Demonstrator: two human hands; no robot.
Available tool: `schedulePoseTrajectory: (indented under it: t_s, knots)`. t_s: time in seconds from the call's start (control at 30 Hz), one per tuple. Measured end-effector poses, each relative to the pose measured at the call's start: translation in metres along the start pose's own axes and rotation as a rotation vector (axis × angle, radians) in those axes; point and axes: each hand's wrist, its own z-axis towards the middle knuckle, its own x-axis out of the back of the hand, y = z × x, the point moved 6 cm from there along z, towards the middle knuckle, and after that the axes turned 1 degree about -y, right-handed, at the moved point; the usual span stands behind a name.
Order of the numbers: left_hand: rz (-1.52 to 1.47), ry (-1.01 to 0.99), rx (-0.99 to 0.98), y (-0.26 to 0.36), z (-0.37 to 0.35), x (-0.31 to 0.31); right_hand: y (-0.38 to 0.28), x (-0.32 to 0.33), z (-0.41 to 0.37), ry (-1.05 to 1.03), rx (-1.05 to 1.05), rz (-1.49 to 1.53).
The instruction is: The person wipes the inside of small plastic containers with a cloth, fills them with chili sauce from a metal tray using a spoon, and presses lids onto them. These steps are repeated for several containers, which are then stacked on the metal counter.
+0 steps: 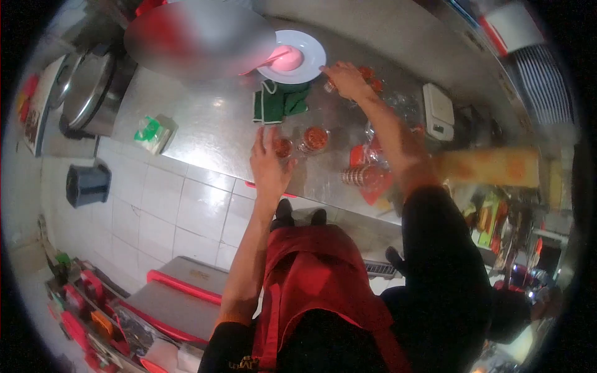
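My left hand (pixel 268 163) is at the front edge of the steel table, its fingers and thumb curved around a small clear cup of red-orange food (pixel 283 148). A second clear cup with the same filling (pixel 314 138) stands just right of it. My right hand (pixel 348 79) reaches to the back of the table, fingers closed at a small clear cup (pixel 329 86) that they partly hide. More cups with orange-red contents (pixel 372 81) stand just beyond that hand. Left of it is a white plate (pixel 311 46) with a pink bowl or scoop (pixel 287 58).
A folded green cloth (pixel 280 102) lies mid-table. Stacked clear cups (pixel 357 177), plastic wrapping and a white scale (pixel 438 112) are on the right. A green-and-white packet (pixel 149 132) sits at the left edge. A large steel pot (pixel 93 93) and dark bucket (pixel 89 185) stand left.
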Motion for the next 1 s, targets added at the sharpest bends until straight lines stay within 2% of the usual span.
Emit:
schedulePoseTrajectory:
  t_s: [0.03,0.1,0.23,0.3,0.43,0.5,0.53,0.6,0.63,0.73,0.8,0.83,0.9,0.93,1.0]
  knots:
    - [0.005,0.009,0.018,-0.008,0.005,-0.005,-0.003,0.003,0.001,-0.003,0.021,0.0]
    - [0.042,-0.148,-0.06,-0.022,0.009,-0.027,-0.006,0.009,0.001,-0.047,-0.034,0.095]
    - [0.029,-0.179,0.019,-0.036,0.021,-0.026,-0.005,0.013,0.0,0.017,-0.035,0.173]
    - [0.034,-0.102,0.053,-0.047,0.028,-0.016,0.0,0.019,-0.002,0.107,-0.086,0.444]
    - [-0.076,0.005,0.006,-0.046,0.036,0.011,0.0,0.047,-0.011,0.152,-0.127,0.455]
    - [-0.031,0.076,-0.013,-0.046,0.03,0.024,0.0,0.074,-0.028,0.085,-0.303,0.437]
    - [0.015,0.151,-0.021,-0.046,0.022,0.035,-0.003,0.086,-0.04,0.082,-0.306,0.44]
    - [0.011,0.197,-0.016,-0.031,-0.002,0.052,-0.004,0.12,-0.069,0.198,-0.356,0.583]
    - [-0.051,0.176,0.061,-0.03,-0.016,0.057,-0.01,0.138,-0.087,0.204,-0.358,0.625]
    - [-0.403,0.03,0.272,-0.012,-0.063,0.065,-0.055,0.19,-0.146,0.15,-0.399,0.696]
    - [-0.447,-0.031,0.173,0.011,-0.091,0.074,-0.105,0.207,-0.181,0.035,-0.406,0.78]
    - [-0.445,-0.031,0.171,0.015,-0.101,0.078,-0.132,0.203,-0.191,-0.004,-0.337,0.832]
    - [-0.385,-0.019,-0.079,0.035,-0.12,0.091,-0.184,0.179,-0.203,-0.083,-0.254,0.878]
    - [-0.382,-0.021,-0.08,0.032,-0.127,0.093,-0.207,0.16,-0.201,-0.118,-0.237,0.87]
    - [-0.309,-0.123,-0.105,0.024,-0.142,0.089,-0.239,0.106,-0.189,-0.056,-0.231,0.855]
